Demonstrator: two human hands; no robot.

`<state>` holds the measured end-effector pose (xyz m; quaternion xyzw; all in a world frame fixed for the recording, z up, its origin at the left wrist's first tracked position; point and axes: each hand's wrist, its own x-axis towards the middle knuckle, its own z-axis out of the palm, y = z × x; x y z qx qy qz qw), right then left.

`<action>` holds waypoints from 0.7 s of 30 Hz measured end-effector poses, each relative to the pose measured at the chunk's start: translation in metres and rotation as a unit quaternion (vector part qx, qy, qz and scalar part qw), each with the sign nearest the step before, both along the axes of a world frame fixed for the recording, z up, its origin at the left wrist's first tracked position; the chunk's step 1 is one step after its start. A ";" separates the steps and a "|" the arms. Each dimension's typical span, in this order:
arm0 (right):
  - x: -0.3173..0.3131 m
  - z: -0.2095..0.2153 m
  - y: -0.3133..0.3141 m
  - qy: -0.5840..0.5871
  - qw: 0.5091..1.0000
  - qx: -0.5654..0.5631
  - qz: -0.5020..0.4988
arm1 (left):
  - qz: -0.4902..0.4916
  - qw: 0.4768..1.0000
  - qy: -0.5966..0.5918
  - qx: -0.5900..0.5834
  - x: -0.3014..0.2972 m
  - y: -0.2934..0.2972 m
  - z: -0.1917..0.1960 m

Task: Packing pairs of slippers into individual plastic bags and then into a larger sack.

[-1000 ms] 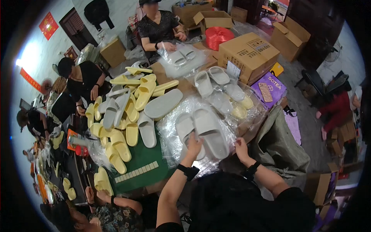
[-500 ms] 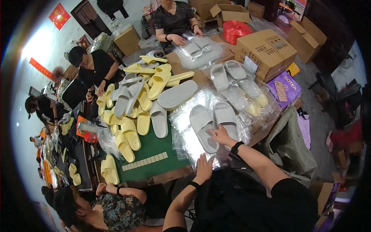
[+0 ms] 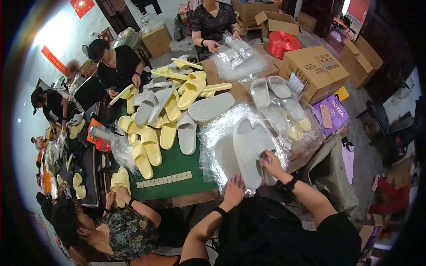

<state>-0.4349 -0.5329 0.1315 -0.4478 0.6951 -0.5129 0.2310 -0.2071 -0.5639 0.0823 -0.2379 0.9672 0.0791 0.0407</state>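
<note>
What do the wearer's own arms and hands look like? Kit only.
Left hand and right hand: bare, no gloves. Left wrist: narrow black band. Right wrist: broader black band, detail too small to tell. Black short sleeve on the right arm; forearms uncovered.

And it's black all the way on this person: a plain, dark top [image 3: 284,235] fills the near edge, its folds barely readable in the shade. Out to the right comes a short sleeve [image 3: 339,232], black again, loose at the hem, and the forearm is uncovered below it. Now the wrists! On the right, a chunky black band [image 3: 290,183], broad and thick; on the left, a slimmer black strap [image 3: 220,212]. Both the left hand [image 3: 234,190] and right hand [image 3: 273,166] are bare.
</note>
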 end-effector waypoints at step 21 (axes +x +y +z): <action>-0.017 0.060 0.097 -0.257 0.891 0.280 0.248 | 0.168 0.927 0.335 0.022 -0.039 -0.063 0.031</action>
